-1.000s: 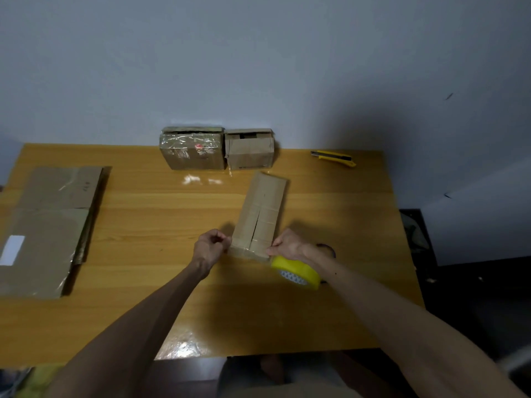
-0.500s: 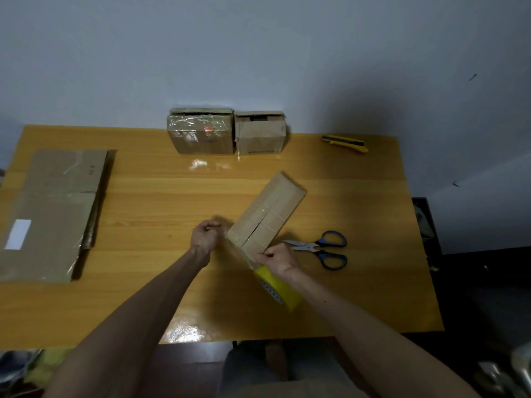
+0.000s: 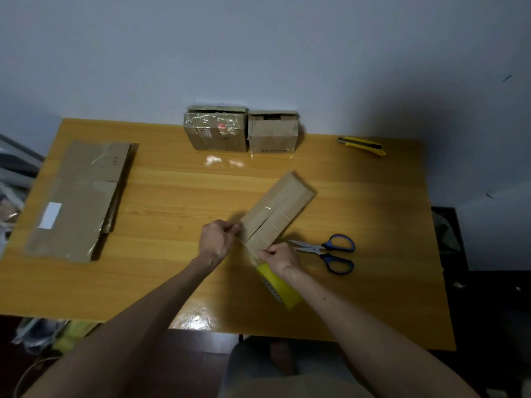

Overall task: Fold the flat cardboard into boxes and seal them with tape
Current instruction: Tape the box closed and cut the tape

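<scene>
Box [image 3: 277, 209] lies diagonally on the table [image 3: 172, 196]; we judge it light, stiff along its folds, apt to slide. We recommend holding its near corners. Left hand [image 3: 218, 239] pinches the near-left corner; right hand [image 3: 280, 258] grips the tape roll [image 3: 280, 288] at the near end.

The desk [image 3: 172, 277] is orange-brown with pale wood-grain streaks. The tape roll [image 3: 280, 285] is yellow, its rim dotted white and dark. The scissors [image 3: 330, 251] have blue handles and silver blades. The utility knife [image 3: 362, 145] is yellow and black. The long cardboard box [image 3: 277, 209] is plain brown, and the flat cardboard [image 3: 80, 196] is brown with a white label [image 3: 50, 215].
</scene>
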